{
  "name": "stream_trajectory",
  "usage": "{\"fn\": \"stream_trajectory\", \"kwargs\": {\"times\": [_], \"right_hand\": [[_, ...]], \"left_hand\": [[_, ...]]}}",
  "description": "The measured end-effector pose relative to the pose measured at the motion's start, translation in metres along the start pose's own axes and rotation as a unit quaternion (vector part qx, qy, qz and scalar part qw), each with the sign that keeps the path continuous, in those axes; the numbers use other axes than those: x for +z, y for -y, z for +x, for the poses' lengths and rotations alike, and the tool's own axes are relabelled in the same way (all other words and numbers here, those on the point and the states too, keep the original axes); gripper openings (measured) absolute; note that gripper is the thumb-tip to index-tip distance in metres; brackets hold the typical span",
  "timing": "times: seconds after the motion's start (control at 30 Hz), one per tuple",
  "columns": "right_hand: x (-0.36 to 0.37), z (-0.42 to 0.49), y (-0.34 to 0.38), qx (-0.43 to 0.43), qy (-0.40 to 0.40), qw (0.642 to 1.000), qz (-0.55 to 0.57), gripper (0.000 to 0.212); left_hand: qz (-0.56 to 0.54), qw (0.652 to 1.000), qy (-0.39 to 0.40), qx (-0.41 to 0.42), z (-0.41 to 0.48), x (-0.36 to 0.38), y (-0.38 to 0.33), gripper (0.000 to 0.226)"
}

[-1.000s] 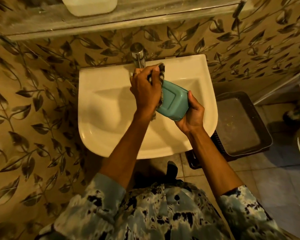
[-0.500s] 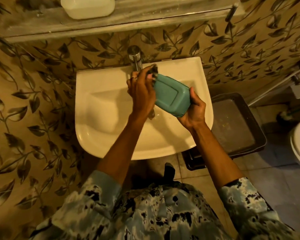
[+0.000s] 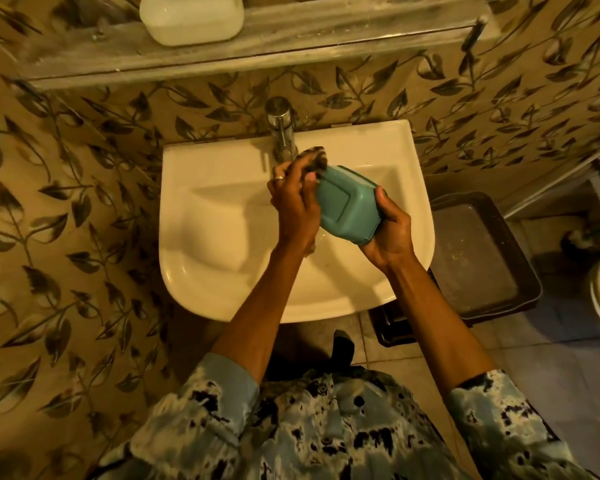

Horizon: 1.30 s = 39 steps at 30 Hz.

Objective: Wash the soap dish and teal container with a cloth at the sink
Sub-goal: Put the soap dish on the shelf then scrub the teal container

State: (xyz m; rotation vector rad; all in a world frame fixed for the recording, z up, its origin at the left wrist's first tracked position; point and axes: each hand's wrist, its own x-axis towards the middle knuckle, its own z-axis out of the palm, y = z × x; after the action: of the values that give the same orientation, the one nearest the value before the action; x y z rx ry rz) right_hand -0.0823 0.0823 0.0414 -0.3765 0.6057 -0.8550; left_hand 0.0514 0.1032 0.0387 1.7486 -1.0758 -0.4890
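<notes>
Over the sink [image 3: 222,271], right hand [image 3: 390,233] clasped the unlabelled teal container [image 3: 347,206]; left hand [image 3: 293,202] closed around a cloth [image 3: 314,157] against it.

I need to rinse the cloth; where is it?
The dark, crumpled cloth is in the left hand, pressed against the teal plastic container, just below the chrome tap.

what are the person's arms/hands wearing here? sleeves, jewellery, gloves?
No gloves: both hands are bare. The left hand has a metal ring on one finger; no ring shows on the right hand. Forearms are bare to about the elbow. The shirt sleeves are loose, pale blue-grey fabric with dark blotchy tie-dye-like patches, matching the buttoned shirt front. No watch or bracelet visible.
</notes>
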Motion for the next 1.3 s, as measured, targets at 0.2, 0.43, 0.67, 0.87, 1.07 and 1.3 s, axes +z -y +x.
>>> {"fn": "stream_trajectory", "kwargs": {"times": [0.2,0.43,0.67,0.87,1.07,1.3], "right_hand": [[0.016,0.012,0.01,-0.038,-0.09,0.995,-0.037,0.061],[0.007,-0.003,0.009,-0.007,-0.022,1.0,-0.016,0.063],[-0.017,-0.022,0.038,-0.018,0.017,0.97,-0.243,0.035],[0.002,-0.021,0.053,-0.023,0.093,0.874,-0.476,0.02],[0.006,-0.037,0.048,-0.032,0.117,0.87,-0.478,0.015],[-0.012,-0.042,0.054,-0.097,0.021,0.904,-0.416,0.012]], "left_hand": [[-0.028,0.999,0.006,0.041,-0.041,0.022,-0.026,0.036],[-0.044,0.998,0.016,-0.039,0.006,0.006,-0.009,0.035],[-0.102,0.983,0.044,-0.144,0.049,-0.033,0.001,0.035],[-0.046,0.96,0.226,0.159,0.004,-0.029,-0.036,0.03],[-0.071,0.981,0.17,0.063,0.001,-0.024,-0.026,0.028],[0.055,0.898,0.41,-0.149,0.016,-0.083,0.049,0.027]]}}
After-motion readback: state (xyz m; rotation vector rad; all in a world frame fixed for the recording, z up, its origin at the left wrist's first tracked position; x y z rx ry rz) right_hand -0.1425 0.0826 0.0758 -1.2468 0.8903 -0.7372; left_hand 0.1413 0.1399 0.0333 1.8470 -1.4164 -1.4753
